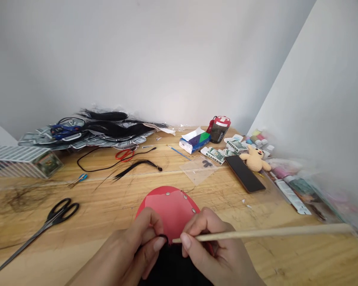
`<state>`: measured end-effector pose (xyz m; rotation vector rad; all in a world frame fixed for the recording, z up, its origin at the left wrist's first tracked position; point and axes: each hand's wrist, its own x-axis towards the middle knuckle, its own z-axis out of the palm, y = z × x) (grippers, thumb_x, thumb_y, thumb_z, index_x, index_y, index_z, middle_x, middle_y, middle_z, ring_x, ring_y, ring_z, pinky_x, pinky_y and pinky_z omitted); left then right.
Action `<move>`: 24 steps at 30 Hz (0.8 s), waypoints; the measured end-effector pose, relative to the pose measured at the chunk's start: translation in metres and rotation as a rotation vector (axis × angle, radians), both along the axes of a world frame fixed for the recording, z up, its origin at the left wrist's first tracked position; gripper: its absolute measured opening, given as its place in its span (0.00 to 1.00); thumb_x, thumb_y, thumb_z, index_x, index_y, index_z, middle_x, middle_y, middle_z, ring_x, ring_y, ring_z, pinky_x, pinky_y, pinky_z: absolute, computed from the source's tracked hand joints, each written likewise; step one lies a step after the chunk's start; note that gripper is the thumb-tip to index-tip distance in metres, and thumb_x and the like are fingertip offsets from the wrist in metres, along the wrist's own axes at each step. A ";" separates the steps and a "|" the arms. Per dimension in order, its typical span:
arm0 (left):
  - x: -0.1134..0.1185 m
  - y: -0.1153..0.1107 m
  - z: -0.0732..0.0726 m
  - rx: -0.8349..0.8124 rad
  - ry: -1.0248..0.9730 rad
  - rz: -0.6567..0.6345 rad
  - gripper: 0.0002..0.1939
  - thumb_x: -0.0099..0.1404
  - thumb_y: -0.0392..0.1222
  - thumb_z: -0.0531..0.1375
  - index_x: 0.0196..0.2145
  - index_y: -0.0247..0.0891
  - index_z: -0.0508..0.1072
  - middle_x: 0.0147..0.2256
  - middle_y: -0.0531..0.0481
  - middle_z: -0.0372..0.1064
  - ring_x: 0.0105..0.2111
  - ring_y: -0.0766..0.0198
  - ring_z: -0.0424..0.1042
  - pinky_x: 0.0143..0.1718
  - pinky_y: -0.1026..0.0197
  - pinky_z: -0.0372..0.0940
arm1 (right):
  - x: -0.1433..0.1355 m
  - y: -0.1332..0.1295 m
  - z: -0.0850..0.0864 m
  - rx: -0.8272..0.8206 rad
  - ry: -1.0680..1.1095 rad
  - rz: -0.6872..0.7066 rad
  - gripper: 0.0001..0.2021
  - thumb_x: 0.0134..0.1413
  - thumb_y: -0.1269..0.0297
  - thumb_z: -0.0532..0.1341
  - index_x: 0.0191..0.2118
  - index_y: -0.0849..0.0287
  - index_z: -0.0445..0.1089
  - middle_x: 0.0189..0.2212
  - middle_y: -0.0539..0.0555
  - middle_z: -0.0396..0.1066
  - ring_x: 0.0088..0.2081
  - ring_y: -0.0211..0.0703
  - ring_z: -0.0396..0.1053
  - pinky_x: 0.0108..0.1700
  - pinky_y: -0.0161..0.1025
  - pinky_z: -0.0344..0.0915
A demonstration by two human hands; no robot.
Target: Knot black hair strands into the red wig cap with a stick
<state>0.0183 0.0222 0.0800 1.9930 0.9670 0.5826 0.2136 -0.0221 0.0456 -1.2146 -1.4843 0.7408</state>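
In front of me is a rounded red piece with several small silvery studs near its edge. Black material lies below it, partly covered by my hands. My left hand pinches a small dark loop, perhaps a strand of black hair or thread, at the red piece's lower edge. Between the thumb and fingers of my right hand is a long pale wooden stick. Its narrow tip points left, close to the dark loop; whether they touch I cannot tell.
Large scissors lie at left, small blue-handled scissors beyond. A black hair bundle and a tissue pack lie farther back. At right are a phone, a crocheted toy and bagged supplies.
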 end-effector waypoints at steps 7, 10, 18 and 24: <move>0.012 0.006 0.026 0.116 0.143 -0.037 0.04 0.65 0.42 0.52 0.32 0.47 0.64 0.23 0.59 0.74 0.20 0.66 0.74 0.22 0.73 0.66 | 0.000 0.002 0.002 -0.009 0.048 0.042 0.09 0.60 0.66 0.58 0.27 0.55 0.65 0.20 0.46 0.64 0.21 0.36 0.60 0.23 0.33 0.54; 0.012 0.005 0.025 0.154 0.269 -0.106 0.07 0.67 0.42 0.47 0.34 0.45 0.64 0.25 0.56 0.75 0.21 0.64 0.75 0.21 0.70 0.66 | 0.000 0.003 0.003 -0.039 0.086 0.047 0.08 0.59 0.67 0.58 0.27 0.55 0.64 0.21 0.46 0.64 0.23 0.37 0.60 0.24 0.33 0.56; 0.010 0.004 0.021 0.226 0.456 -0.178 0.13 0.70 0.40 0.42 0.39 0.42 0.65 0.30 0.49 0.78 0.26 0.59 0.78 0.24 0.66 0.66 | 0.000 0.001 0.006 -0.105 0.183 0.084 0.08 0.60 0.66 0.59 0.29 0.55 0.64 0.23 0.47 0.67 0.25 0.39 0.65 0.27 0.34 0.60; 0.015 0.001 0.026 0.163 0.633 -0.177 0.13 0.65 0.34 0.47 0.39 0.40 0.70 0.33 0.47 0.80 0.25 0.58 0.78 0.24 0.65 0.68 | 0.001 0.002 0.017 -0.208 0.231 0.123 0.07 0.60 0.66 0.60 0.30 0.56 0.65 0.24 0.47 0.69 0.28 0.38 0.67 0.30 0.33 0.61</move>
